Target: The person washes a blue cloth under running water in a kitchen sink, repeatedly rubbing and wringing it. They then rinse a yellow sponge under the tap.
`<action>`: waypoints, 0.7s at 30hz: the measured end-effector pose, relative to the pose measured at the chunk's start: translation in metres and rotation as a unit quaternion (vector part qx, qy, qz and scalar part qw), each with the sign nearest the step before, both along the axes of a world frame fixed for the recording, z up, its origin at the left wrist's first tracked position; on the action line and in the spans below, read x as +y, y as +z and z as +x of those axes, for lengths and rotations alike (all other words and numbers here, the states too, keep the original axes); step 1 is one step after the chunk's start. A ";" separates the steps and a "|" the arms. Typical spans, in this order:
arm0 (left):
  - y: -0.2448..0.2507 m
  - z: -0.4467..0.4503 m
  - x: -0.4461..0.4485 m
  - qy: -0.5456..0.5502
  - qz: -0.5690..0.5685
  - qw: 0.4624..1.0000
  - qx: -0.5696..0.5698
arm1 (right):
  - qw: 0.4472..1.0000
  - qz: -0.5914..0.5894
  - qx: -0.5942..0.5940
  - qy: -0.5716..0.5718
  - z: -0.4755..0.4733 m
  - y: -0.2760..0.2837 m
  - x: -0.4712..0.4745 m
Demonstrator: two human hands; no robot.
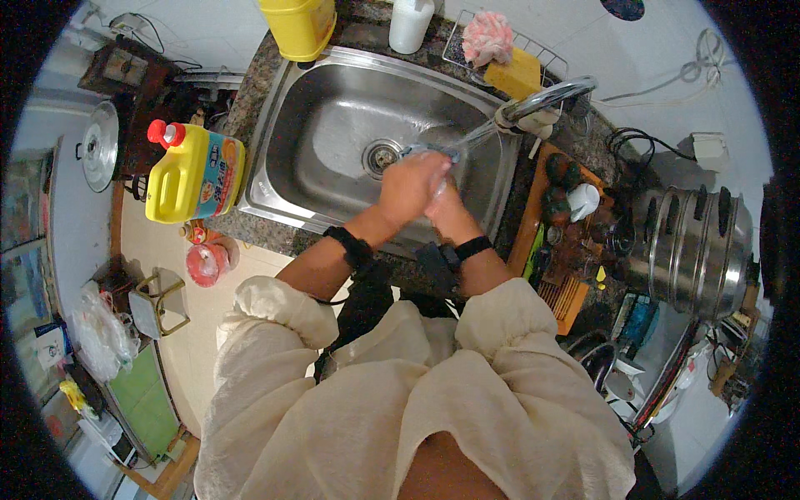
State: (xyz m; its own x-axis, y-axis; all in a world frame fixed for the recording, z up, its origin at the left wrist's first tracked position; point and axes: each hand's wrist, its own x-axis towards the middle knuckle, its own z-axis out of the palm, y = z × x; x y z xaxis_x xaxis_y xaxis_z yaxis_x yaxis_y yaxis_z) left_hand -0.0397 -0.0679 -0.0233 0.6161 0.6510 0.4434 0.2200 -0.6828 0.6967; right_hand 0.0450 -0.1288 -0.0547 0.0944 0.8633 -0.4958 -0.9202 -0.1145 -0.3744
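Observation:
Over the stainless-steel sink basin [325, 131], my two hands are pressed together, blurred by motion. My left hand [406, 186] is curled around a wet blue-grey cloth [430, 149], which pokes out beyond the fingers near the drain [382, 159]. Close against it, my right hand [442, 199] also grips the bunched cloth, its fingers partly hidden by the left. A stream of water [480, 134] runs from the chrome faucet [550, 100] on the right towards the cloth.
A large yellow detergent jug [197, 172] stands left of the sink, and a yellow container [300, 28] and a white bottle [410, 25] behind it. A wire rack [553, 59] holds a pink scrubber [487, 39] and a yellow sponge [515, 72]. Right are a wooden tray [525, 240] and a steel steamer [694, 250].

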 end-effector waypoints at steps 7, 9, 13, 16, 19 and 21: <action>-0.005 0.000 0.003 0.112 -0.096 0.984 0.097 | 0.997 -0.046 -0.046 -0.033 -0.006 -0.009 0.005; -0.007 0.000 0.003 0.048 -0.051 0.996 0.060 | 0.984 0.005 -0.176 -0.002 -0.004 -0.001 -0.006; -0.006 0.000 0.004 0.086 -0.106 0.991 0.018 | 0.977 -0.067 -0.203 0.024 -0.004 0.007 0.000; -0.002 0.000 0.004 0.118 -0.118 0.976 0.142 | 0.994 -0.073 -0.082 0.025 -0.001 0.005 0.000; 0.002 0.000 0.004 0.073 -0.042 0.991 0.105 | 0.980 0.048 -0.181 0.069 0.003 -0.003 -0.008; 0.003 0.001 0.004 0.023 0.025 0.999 -0.005 | 0.952 0.005 -0.297 0.080 0.003 -0.008 -0.005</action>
State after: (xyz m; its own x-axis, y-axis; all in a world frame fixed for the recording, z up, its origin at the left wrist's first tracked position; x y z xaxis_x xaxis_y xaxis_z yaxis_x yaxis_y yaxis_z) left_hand -0.0391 -0.0635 -0.0204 0.5818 0.6553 0.4818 0.2446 -0.7059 0.6647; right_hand 0.0476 -0.1341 -0.0628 0.2220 0.8944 -0.3882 -0.5175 -0.2293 -0.8244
